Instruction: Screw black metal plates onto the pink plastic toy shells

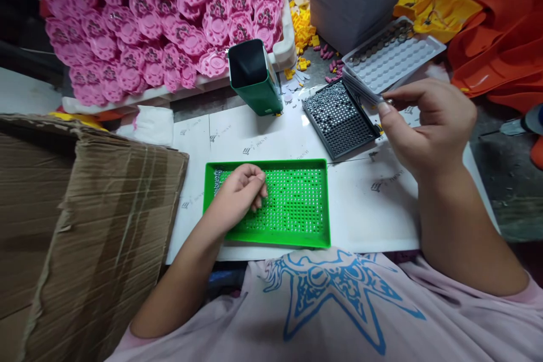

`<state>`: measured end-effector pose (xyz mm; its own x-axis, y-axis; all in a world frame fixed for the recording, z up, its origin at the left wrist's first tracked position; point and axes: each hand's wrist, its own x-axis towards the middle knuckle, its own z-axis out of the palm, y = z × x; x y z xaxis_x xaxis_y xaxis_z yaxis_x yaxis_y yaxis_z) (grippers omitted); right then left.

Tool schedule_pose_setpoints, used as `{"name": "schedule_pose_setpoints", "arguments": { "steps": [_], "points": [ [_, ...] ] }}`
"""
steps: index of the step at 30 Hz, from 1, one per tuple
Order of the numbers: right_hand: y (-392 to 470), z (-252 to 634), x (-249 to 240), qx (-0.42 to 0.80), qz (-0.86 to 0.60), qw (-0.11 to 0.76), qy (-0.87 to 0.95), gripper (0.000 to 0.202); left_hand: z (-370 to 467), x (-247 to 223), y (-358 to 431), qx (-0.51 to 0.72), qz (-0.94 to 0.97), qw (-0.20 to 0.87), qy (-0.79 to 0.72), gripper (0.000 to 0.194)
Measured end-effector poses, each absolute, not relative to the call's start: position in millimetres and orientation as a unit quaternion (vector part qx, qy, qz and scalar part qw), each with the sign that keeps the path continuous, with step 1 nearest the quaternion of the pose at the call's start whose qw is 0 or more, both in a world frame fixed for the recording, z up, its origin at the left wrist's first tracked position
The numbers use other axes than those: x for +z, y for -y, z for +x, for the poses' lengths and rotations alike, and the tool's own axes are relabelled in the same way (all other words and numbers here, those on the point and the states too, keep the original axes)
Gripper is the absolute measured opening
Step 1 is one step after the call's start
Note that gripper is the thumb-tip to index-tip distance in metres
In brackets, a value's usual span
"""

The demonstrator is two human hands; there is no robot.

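Observation:
My left hand (244, 189) is over the left half of a green perforated tray (328, 203), its fingers curled together; whatever they may hold is hidden. Many small metal pieces sit in the tray's holes, and a heap of loose screws (218, 180) lies at its left end. Up at the right, my right hand (428, 124) pinches a small shiny button cell (388, 102) between thumb and forefinger. It is beside the near corner of a pale plastic tray (392, 68) with round pockets, where several button cells (386, 39) line the far side.
A black perforated tray (339, 119) with small metal pieces stands behind the green one. Nearby is an upright green container (257, 85). Pink plastic parts (169, 22) fill a white crate at the back. A cardboard box (106, 209) stands left; orange pieces (492, 39) lie right.

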<state>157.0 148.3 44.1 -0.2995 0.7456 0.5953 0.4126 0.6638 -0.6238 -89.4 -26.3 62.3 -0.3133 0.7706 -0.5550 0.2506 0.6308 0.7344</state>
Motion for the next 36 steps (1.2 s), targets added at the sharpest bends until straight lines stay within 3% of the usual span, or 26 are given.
{"name": "schedule_pose_setpoints", "arguments": {
  "steps": [3, 8, 20, 27, 31, 36],
  "points": [
    [-149, 159, 43, 0.172, -0.358, 0.461, 0.794, 0.005, -84, 70, 26, 0.382, 0.222, 0.614, -0.655, 0.015],
    [-148, 160, 42, 0.166, -0.373, 0.440, 0.800, 0.006, -76, 73, 25, 0.458, 0.122, 0.693, -0.543, 0.022],
    [-155, 160, 35, 0.179, -0.361, 0.493, 0.771, 0.008, -74, 71, 28, 0.507, 0.104, 0.736, -0.438, 0.025],
    [-176, 191, 41, 0.282, -0.480, 0.583, 0.591, 0.019, -55, 63, 25, 0.543, 0.174, 0.729, -0.379, 0.019],
    [-167, 211, 44, 0.244, -0.521, 0.534, 0.620, 0.025, -43, 54, 27, 0.558, 0.188, 0.712, -0.382, 0.021],
    [-147, 221, 33, 0.209, -0.561, 0.411, 0.688, 0.023, -40, 52, 33, 0.569, 0.209, 0.712, -0.355, 0.024]
  ]
}}
